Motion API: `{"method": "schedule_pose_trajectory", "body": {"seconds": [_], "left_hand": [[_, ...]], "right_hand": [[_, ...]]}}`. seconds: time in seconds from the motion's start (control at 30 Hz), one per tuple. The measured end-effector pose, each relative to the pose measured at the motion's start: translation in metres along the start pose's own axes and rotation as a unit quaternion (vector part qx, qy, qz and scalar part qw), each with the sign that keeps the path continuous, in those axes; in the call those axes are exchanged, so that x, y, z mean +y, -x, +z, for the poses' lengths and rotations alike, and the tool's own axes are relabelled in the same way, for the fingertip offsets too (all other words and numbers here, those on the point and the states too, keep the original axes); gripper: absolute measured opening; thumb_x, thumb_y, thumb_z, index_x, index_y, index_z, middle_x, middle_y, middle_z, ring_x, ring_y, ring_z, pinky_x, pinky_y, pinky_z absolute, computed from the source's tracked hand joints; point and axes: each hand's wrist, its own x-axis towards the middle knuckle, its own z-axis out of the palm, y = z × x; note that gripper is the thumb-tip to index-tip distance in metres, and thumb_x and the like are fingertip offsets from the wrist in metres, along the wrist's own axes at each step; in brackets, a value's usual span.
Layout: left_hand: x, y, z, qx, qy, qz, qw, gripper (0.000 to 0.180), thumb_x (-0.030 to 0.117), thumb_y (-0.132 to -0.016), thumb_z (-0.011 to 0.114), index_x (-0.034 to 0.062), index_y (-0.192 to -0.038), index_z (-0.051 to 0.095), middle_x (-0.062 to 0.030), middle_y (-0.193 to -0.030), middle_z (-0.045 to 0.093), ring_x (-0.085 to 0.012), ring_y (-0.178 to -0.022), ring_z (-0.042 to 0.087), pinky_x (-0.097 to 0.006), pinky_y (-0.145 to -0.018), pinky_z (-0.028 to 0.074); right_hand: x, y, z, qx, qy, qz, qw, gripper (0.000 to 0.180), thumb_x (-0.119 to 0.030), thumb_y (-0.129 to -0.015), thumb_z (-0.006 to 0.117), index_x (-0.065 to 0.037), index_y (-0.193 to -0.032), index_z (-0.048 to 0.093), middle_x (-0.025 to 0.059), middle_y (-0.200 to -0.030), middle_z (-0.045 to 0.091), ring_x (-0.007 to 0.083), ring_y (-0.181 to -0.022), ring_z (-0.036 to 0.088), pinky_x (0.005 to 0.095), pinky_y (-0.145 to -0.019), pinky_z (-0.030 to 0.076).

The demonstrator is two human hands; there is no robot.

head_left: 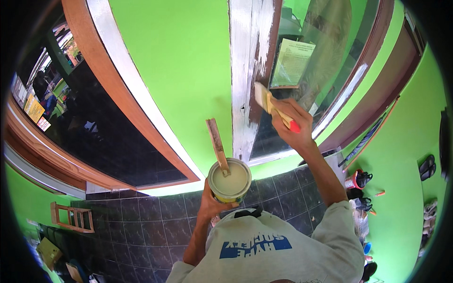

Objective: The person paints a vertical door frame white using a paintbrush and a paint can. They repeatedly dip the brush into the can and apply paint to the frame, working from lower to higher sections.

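My left hand (213, 203) is wrapped round an open can of whitish paint (232, 188), held in front of my body. A flat wooden stick (216, 141) stands tilted in the paint and leans over the can's far rim. My right hand (293, 120) grips a paintbrush (279, 113) by its handle, which has a red end. The bristles point up and left, at the edge of a brown window frame (253, 104). White paint streaks cover that frame (245, 56) unevenly, with brown still showing along its right side.
Bright green wall (174, 56) lies left of the frame. Window glass (325, 42) with a paper notice (293, 63) is on the right. A dark window (113, 127) with an orange-brown frame is at left. Dark tiles (146, 217) cover the floor. A small wooden ladder (73, 218) stands left.
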Motion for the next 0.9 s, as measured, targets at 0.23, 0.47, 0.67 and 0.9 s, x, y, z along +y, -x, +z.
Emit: {"method": "schedule_pose_trajectory", "body": {"seconds": [0.23, 0.47, 0.67, 0.9], "left_hand": [[0.004, 0.0, 0.003, 0.002, 0.018, 0.002, 1.0, 0.124, 0.014, -0.052, 0.1, 0.0026, -0.155, 0.032, -0.0139, -0.144, 0.054, -0.0268, -0.134, 0.055, -0.044, -0.115, 0.046], [-0.002, -0.001, 0.004, 0.014, -0.014, 0.016, 1.0, 0.122, 0.014, -0.053, 0.099, 0.0024, -0.154, 0.032, -0.0138, -0.144, 0.054, -0.0265, -0.134, 0.055, -0.043, -0.114, 0.047], [0.003, -0.002, 0.006, 0.016, 0.021, 0.007, 1.0, 0.123, 0.015, -0.052, 0.1, 0.0027, -0.155, 0.032, -0.0135, -0.144, 0.054, -0.0264, -0.134, 0.055, -0.043, -0.114, 0.047], [0.002, -0.006, 0.004, 0.005, 0.026, 0.009, 1.0, 0.123, 0.015, -0.052, 0.1, 0.0031, -0.154, 0.034, -0.013, -0.145, 0.054, -0.0262, -0.135, 0.054, -0.044, -0.115, 0.045]], "right_hand": [[0.031, -0.046, -0.008, -0.041, 0.025, -0.001, 0.999, 0.034, 0.006, -0.085, 0.07, -0.003, -0.118, 0.073, 0.0125, -0.095, 0.072, 0.0221, -0.078, 0.069, 0.031, -0.071, 0.055], [0.015, -0.068, -0.023, 0.028, 0.05, -0.048, 0.997, 0.037, 0.005, -0.088, 0.072, -0.004, -0.124, 0.073, 0.0134, -0.105, 0.072, 0.0212, -0.087, 0.07, 0.031, -0.077, 0.056], [-0.004, -0.077, -0.017, 0.128, 0.108, -0.173, 0.971, 0.043, 0.007, -0.088, 0.073, -0.002, -0.13, 0.07, 0.0159, -0.108, 0.071, 0.0248, -0.091, 0.071, 0.0326, -0.077, 0.058], [0.02, -0.004, 0.02, 0.034, 0.09, -0.102, 0.99, 0.045, 0.002, -0.084, 0.075, -0.004, -0.129, 0.068, 0.0129, -0.097, 0.066, 0.0281, -0.077, 0.069, 0.0365, -0.066, 0.058]]}}
